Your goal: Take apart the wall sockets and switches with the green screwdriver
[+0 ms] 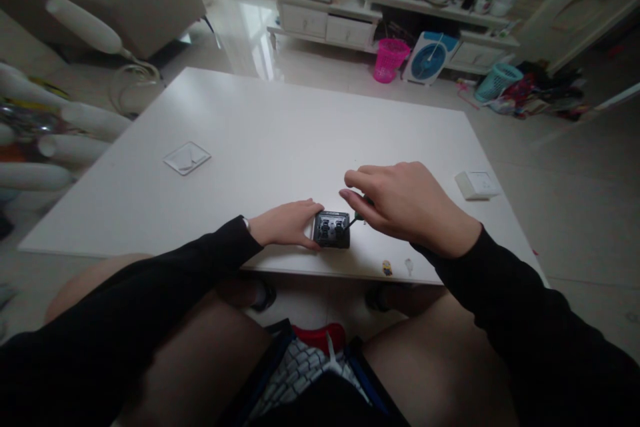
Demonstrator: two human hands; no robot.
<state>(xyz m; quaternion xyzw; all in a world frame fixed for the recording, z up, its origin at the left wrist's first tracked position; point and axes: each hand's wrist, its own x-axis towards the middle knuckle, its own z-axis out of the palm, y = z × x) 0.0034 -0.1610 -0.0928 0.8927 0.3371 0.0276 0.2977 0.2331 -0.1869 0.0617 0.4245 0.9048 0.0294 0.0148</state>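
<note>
A small black rectangular housing (332, 229) with recessed parts on its upper face lies near the front edge of the white table (280, 127). My left hand (287, 224) grips it from the left side, thumb at the near edge and fingers at the far edge. In my right hand (400, 197) is a screwdriver (356, 219) with a thin dark shaft. Its handle is mostly covered by my fingers. The shaft slants down to the right part of the housing, and its tip is at or close to the surface; contact cannot be made out.
A clear square plate (187, 158) lies on the left of the table, a white block (476, 185) near the right edge. Two small stickers, one yellow (387, 268), are by the front edge. Beyond stand a pink basket (391, 60) and a blue fan (430, 59).
</note>
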